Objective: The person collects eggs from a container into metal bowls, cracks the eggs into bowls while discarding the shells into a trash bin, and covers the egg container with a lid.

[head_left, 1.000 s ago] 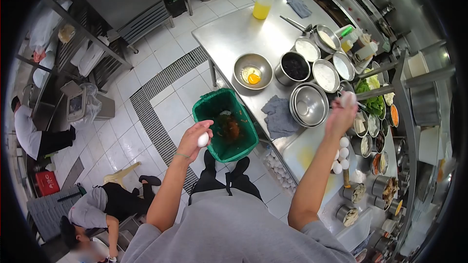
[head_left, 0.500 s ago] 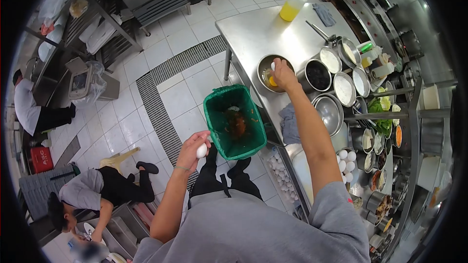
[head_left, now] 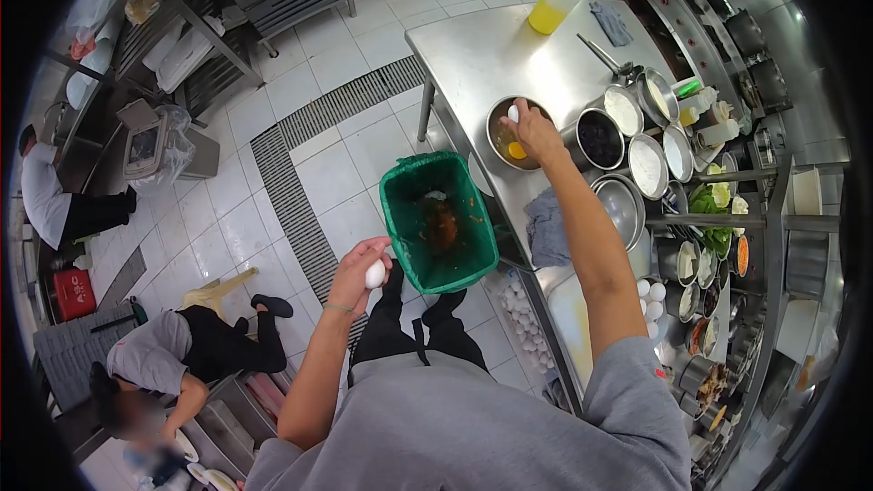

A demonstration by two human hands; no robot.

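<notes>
My left hand [head_left: 353, 280] is closed round a white egg [head_left: 375, 274], just left of a green-lined bin [head_left: 414, 259]. Over a steel bowl [head_left: 496, 141] on the table, my right hand [head_left: 535, 135] grips another white egg [head_left: 514, 114] between its fingers. A yellow yolk [head_left: 516, 151] with clear liquid lies in that bowl. Several more white eggs [head_left: 654, 291] sit on the table beyond my right forearm.
On the steel table [head_left: 473, 45] are a yellow liquid bottle [head_left: 555, 5], a grey cloth [head_left: 547, 229], nested bowls [head_left: 620, 209] and a pot of dark food [head_left: 600, 139]. Two people [head_left: 150, 350] [head_left: 55, 195] work at the left. Below the table edge lie many eggs [head_left: 525, 323].
My right hand has moved with an egg from the food containers at the right to the steel bowl. The left hand still holds its egg. The view has shifted slightly.
</notes>
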